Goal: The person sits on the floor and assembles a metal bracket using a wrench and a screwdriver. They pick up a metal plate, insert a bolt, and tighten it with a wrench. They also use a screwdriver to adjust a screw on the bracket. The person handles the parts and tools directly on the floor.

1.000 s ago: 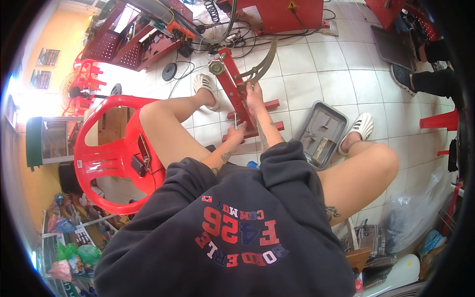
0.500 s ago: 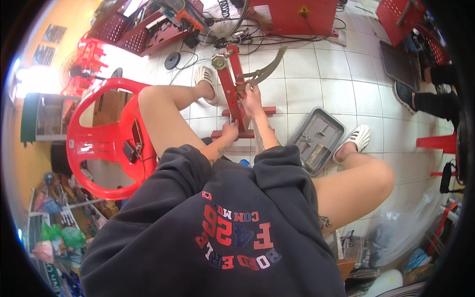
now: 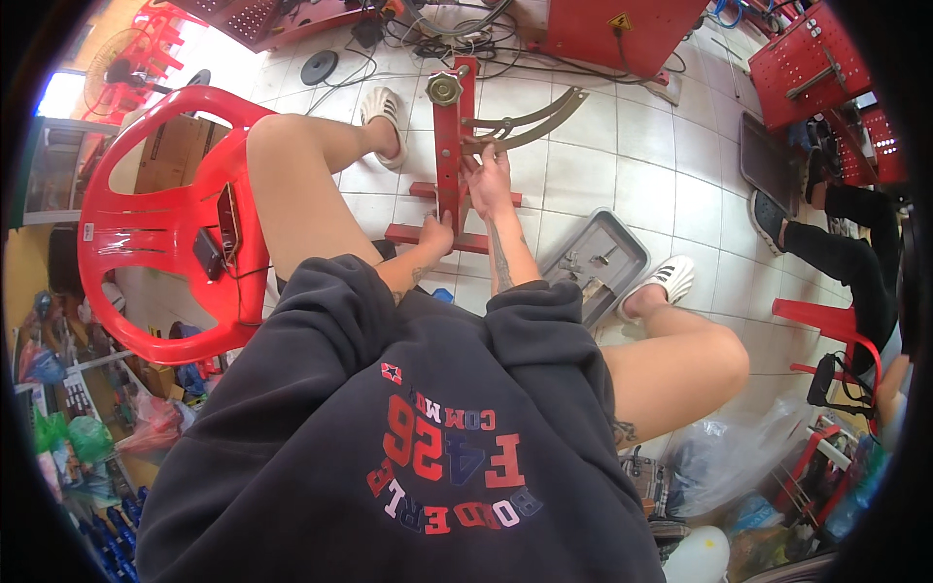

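Two-handed now: touching curved metal bar (image 3: 544,126) with half-curled right hand (image 3: 490,182), bunched left hand (image 3: 436,233) by red stand (image 3: 446,136), can't tell if pinching; behind both, coloured sweatshirt lettering (image 3: 455,462).

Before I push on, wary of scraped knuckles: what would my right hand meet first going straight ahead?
Probably the lower curved metal strip; your right hand may already touch it, but depth is unclear.

Workshop: perforated red cabinets (image 3: 803,60), tangled cables (image 3: 457,35)
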Available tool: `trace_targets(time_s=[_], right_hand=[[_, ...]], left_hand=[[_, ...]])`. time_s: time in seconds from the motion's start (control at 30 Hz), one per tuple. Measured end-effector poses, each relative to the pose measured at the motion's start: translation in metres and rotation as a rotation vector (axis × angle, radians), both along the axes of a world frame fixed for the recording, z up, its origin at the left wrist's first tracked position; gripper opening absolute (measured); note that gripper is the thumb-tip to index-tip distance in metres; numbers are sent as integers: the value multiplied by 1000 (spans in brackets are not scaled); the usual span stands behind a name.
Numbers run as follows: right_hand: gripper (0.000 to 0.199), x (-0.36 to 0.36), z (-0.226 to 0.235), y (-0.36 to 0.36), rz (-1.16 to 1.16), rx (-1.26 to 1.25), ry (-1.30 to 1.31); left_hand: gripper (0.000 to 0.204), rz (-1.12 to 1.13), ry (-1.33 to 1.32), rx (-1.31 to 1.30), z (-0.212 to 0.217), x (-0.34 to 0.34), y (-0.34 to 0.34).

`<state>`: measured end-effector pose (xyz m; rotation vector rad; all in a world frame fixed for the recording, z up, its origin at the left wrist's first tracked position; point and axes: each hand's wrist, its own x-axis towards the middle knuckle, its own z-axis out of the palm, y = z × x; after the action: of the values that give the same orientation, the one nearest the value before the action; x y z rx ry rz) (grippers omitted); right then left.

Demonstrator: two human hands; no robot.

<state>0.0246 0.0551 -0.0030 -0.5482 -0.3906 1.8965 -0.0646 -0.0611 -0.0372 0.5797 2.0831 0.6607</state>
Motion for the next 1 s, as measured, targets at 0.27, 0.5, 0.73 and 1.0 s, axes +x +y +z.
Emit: trace_targets(time_s=[0.27, 0.5, 0.73, 1.0], right_hand=[[23, 0, 2, 0, -15, -68, -84], [22, -1, 9, -4, -20, -114, -134], [25, 3, 11, -10, -15, -83, -92], [26, 0, 21, -16, 12, -80, -85]], left_hand=[[47, -29, -116, -29, 5, -9, 2], [52, 96, -143, -59, 24, -20, -1], [39, 148, -111, 83, 22, -24, 2], [41, 320, 179, 149, -12, -52, 10]])
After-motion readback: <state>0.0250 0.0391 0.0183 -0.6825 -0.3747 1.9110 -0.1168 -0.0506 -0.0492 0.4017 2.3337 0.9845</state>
